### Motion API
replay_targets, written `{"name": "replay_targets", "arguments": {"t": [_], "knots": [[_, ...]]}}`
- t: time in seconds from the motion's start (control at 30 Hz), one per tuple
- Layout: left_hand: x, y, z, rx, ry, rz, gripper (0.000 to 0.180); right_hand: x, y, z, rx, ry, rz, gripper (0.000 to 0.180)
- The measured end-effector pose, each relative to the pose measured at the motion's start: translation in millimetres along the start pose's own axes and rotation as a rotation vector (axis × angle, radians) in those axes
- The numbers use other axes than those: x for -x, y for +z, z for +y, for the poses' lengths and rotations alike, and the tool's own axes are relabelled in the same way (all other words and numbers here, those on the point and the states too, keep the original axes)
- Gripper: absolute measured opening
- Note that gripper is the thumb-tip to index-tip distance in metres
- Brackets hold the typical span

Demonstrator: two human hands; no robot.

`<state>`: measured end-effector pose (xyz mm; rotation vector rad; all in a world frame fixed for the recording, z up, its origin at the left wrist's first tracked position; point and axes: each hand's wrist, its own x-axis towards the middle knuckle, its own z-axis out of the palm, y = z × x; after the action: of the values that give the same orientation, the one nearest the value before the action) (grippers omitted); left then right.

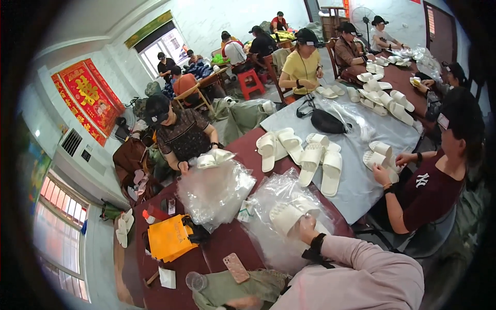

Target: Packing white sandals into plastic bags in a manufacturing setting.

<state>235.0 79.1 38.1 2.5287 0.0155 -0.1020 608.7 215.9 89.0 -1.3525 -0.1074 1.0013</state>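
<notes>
Clock positions from the centre of view.

Dark-red surface, five to nine o'clock, butts against a grey-covered surface at three. Loose white slippers lie across where the two meet, more beyond at two. Work looks partway: one pair in hand, many loose pairs outside any plastic, none that I can make out enclosed. How many remain: cannot tell.

Red wall banner, ten o'clock: gold characters, clear lettering, not transcribed. Maroon shirt on a co-worker, four o'clock: white letter emblem.

Clear plastic bags, spread flat at five; another heap at half past seven, before a second co-worker. Orange bag, half past seven: dark print, partly creased.

Held white slippers, five o'clock, resting over the plastic. Right hand: grip closed about their near edge; fingertips hidden. Left hand, six o'clock, low: blurred, grip and contents cannot be told.

Pink-cased phone, six. Green-and-white tag, six: print too small to read.
</notes>
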Motion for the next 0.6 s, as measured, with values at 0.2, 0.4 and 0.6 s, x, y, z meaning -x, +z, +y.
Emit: {"name": "replay_targets", "arguments": {"t": [0.2, 0.4, 0.6], "knots": [[30.0, 24.0, -23.3, 0.046, -0.046, -0.032, 0.03, -39.9, -25.4, 45.3, -0.517, 0.257, -0.424, 0.026], [39.3, 16.4, -18.1, 0.081, -0.102, -0.05, 0.03, -71.2, -50.4, 92.6, -1.028, 0.51, -0.868, 0.04], [29.1, 41.5, 13.0, 0.157, -0.172, -0.04, 0.03, -85.1, -65.0, 109.5, -1.076, 0.593, -0.987, 0.054]]}}
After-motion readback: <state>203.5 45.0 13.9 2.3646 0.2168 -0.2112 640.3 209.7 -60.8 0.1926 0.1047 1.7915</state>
